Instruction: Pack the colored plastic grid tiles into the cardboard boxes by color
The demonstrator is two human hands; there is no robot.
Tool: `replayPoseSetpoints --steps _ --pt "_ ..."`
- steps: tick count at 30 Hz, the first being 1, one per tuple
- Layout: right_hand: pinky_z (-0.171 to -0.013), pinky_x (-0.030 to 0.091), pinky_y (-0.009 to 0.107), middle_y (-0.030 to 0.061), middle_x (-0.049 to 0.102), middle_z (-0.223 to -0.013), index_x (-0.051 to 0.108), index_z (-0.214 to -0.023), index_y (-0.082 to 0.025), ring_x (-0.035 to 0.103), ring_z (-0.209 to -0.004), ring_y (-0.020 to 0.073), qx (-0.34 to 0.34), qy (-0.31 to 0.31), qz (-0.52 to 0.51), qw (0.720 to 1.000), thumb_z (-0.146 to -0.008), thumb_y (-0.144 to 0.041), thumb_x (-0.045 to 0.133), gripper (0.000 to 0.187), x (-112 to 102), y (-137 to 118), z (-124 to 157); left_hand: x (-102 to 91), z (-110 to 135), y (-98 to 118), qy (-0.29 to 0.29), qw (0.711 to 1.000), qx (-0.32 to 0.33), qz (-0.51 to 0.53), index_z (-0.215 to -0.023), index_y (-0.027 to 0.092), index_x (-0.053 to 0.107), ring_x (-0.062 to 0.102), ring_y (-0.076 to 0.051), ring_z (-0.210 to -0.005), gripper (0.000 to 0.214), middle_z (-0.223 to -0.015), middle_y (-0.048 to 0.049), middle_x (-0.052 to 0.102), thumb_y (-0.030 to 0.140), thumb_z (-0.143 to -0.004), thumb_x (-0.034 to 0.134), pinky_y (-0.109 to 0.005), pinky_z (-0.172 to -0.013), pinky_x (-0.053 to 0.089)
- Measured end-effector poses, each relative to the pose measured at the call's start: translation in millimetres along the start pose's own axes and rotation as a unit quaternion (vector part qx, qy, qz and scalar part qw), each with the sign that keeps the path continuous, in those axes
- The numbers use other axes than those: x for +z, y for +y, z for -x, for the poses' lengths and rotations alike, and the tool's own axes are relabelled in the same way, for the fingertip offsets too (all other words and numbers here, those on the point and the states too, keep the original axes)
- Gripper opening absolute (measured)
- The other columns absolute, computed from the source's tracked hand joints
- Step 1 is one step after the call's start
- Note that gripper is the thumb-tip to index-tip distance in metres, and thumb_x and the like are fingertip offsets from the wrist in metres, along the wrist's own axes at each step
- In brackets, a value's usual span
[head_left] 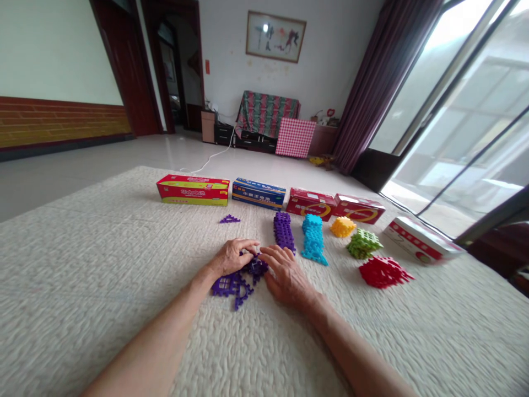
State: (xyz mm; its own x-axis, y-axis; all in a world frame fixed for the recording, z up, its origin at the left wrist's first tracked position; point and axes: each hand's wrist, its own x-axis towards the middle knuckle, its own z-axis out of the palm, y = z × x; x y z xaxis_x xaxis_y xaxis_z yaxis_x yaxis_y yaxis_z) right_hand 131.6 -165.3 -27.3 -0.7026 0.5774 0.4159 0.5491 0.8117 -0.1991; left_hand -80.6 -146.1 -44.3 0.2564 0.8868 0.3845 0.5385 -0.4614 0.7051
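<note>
My left hand (235,257) lies over the left side of a small heap of dark purple interlocking plastic pieces (256,268), thumb and fingers stretched out and apart. From the right, my right hand (285,271) reaches to the same heap with its fingers extended, fingertips at its edge. Nearer to me, a square purple window-like piece (224,284) and a purple arched piece (243,293) lie flat. A purple triangular piece (230,219) rests alone beyond my left hand. Just past my right hand stands a row of stacked purple pieces (284,230). Some pieces are hidden under my fingers.
To the right sit stacks of blue pieces (313,238), yellow pieces (343,226), green pieces (363,243) and red pieces (385,272). Behind them stand a red-and-yellow box (193,191), a blue box (258,194), red boxes (311,204) and a white-and-red box (422,240), all on a quilted cover (124,237).
</note>
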Motion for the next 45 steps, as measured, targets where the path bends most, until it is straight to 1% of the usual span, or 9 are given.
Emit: replayPoseSetpoints --steps 7,12,19,23,26,32,36,40,45 --pt "-0.100 0.034 0.046 0.0092 0.059 -0.129 0.056 -0.120 -0.021 0.051 -0.119 0.0250 -0.014 -0.020 -0.021 0.999 -0.091 -0.013 0.045 0.032 0 2 0 -1.8 -2 0 -0.026 0.998 -0.035 0.046 -0.119 0.012 0.064 0.069 -0.018 -0.093 0.039 -0.094 -0.0057 0.076 0.025 -0.085 0.049 -0.027 -0.089 0.049" --pt "-0.096 0.039 0.042 0.0083 0.066 -0.108 0.056 -0.118 -0.021 0.059 -0.101 0.0215 -0.003 0.041 -0.041 0.998 -0.093 -0.011 0.040 0.032 -1 4 -1 -5.9 -2 2 -0.038 0.996 -0.057 0.052 -0.120 0.015 0.064 0.069 -0.018 -0.093 0.039 -0.092 -0.0043 0.076 0.031 -0.090 0.043 -0.027 -0.089 0.048" --pt "-0.076 0.047 0.030 0.0082 0.059 -0.094 0.060 -0.109 -0.018 0.058 -0.085 0.0190 0.058 0.126 -0.070 0.988 -0.088 -0.008 0.037 0.033 -15 19 1 -3.5 -3 -2 -0.031 0.997 -0.064 0.042 -0.116 0.014 0.067 0.069 -0.021 -0.094 0.039 -0.094 -0.0067 0.076 0.034 -0.086 0.051 -0.028 -0.087 0.050" --pt "-0.072 0.046 0.028 0.0047 0.063 -0.085 0.065 -0.092 -0.019 0.059 -0.077 0.0164 0.065 0.022 -0.087 0.994 -0.081 -0.006 0.039 0.031 -24 23 3 -2.4 -3 -3 -0.026 0.997 -0.060 0.034 -0.112 0.015 0.069 0.068 -0.021 -0.097 0.036 -0.095 -0.0067 0.076 0.033 -0.084 0.053 -0.028 -0.087 0.050" --pt "-0.073 0.047 0.026 0.0037 0.066 -0.085 0.066 -0.092 -0.019 0.061 -0.076 0.0150 0.044 -0.059 -0.108 0.991 -0.080 -0.005 0.040 0.032 -24 20 3 -2.8 -3 -2 -0.026 0.997 -0.059 0.034 -0.110 0.016 0.069 0.069 -0.020 -0.094 0.035 -0.094 -0.0062 0.076 0.031 -0.084 0.053 -0.028 -0.087 0.050" --pt "-0.084 0.047 0.032 0.0083 0.064 -0.097 0.063 -0.098 -0.017 0.060 -0.093 0.0194 0.034 -0.026 -0.060 0.997 -0.081 -0.009 0.047 0.025 -32 17 4 -3.0 -2 -4 -0.025 0.998 -0.047 0.020 -0.109 0.016 0.070 0.068 -0.020 -0.096 0.034 -0.098 -0.0067 0.075 0.030 -0.084 0.053 -0.028 -0.089 0.049" --pt "-0.078 0.049 0.032 0.0068 0.063 -0.096 0.062 -0.096 -0.018 0.061 -0.086 0.0191 0.084 -0.088 -0.046 0.992 -0.076 -0.019 0.061 0.020 -44 21 9 -7.4 -2 0 -0.032 0.998 -0.039 -0.021 -0.107 0.017 0.071 0.068 -0.019 -0.092 0.032 -0.099 -0.0060 0.074 0.030 -0.081 0.057 -0.028 -0.086 0.050" --pt "-0.076 0.050 0.034 0.0079 0.062 -0.097 0.061 -0.096 -0.018 0.061 -0.085 0.0209 0.106 -0.150 -0.033 0.982 -0.066 -0.028 0.072 0.034 -47 21 12 -10.5 -2 16 -0.079 0.992 0.004 -0.102 -0.116 0.019 0.067 0.063 -0.023 -0.103 0.044 -0.111 -0.0074 0.070 0.039 -0.077 0.064 -0.033 -0.093 0.047" --pt "-0.076 0.050 0.034 0.0076 0.061 -0.096 0.060 -0.097 -0.018 0.060 -0.084 0.0208 0.088 -0.150 -0.020 0.985 -0.061 -0.021 0.071 0.037 -43 18 12 -1.6 1 30 -0.133 0.971 0.062 -0.188 -0.118 0.020 0.065 0.056 -0.029 -0.111 0.059 -0.122 -0.0083 0.063 0.040 -0.063 0.074 -0.040 -0.100 0.042"
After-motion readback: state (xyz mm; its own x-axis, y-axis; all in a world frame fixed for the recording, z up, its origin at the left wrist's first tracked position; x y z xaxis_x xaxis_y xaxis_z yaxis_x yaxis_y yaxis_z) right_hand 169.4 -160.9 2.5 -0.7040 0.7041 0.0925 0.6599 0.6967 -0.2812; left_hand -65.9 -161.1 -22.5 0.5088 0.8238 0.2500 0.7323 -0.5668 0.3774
